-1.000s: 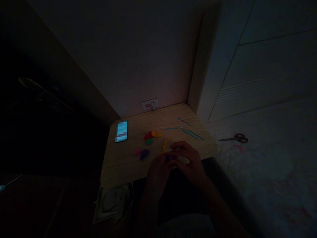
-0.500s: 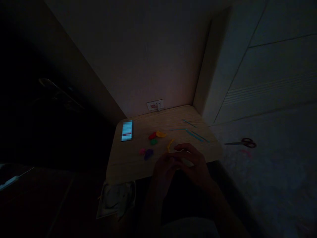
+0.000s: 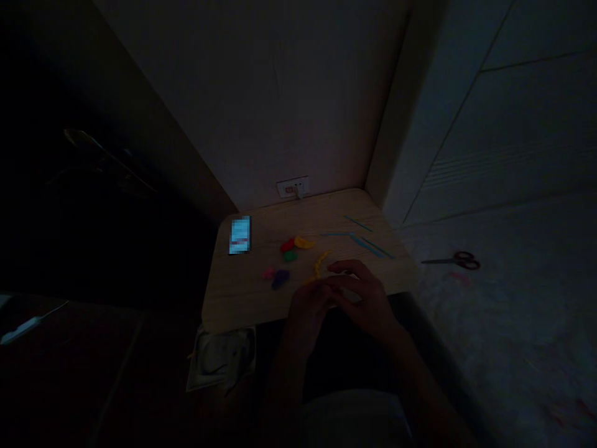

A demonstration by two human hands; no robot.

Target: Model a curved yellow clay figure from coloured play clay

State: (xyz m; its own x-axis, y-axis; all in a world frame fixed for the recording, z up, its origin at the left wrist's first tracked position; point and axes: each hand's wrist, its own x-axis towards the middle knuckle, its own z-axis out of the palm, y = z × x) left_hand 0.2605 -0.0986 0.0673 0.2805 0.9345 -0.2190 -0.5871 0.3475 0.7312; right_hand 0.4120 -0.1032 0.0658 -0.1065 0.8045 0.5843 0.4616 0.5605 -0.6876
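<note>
My left hand (image 3: 310,305) and my right hand (image 3: 361,295) meet over the table's front edge, fingertips pinched together. A small piece of purple modelling clay showed between them in the earlier frames; now the fingers and the dim light hide it. Just beyond the fingers lies a curved, beaded yellow clay strip (image 3: 319,264). To the left on the table are a purple clay lump (image 3: 280,278) and a pink one (image 3: 268,273). Farther back sit red (image 3: 288,246), green (image 3: 290,256) and yellow-orange (image 3: 303,242) clay pieces.
Several thin blue-green tools (image 3: 366,245) lie at the right of the wooden table (image 3: 247,298). A lit phone (image 3: 239,235) rests at its back left. Scissors (image 3: 454,261) are on the pale surface to the right. A wall socket (image 3: 293,186) holds a plug. Below left stands a tray (image 3: 196,367).
The camera view has shifted, so the table sits farther right than a second ago. My hands stay together with small finger movements; the purple clay between them has gone out of sight.
</note>
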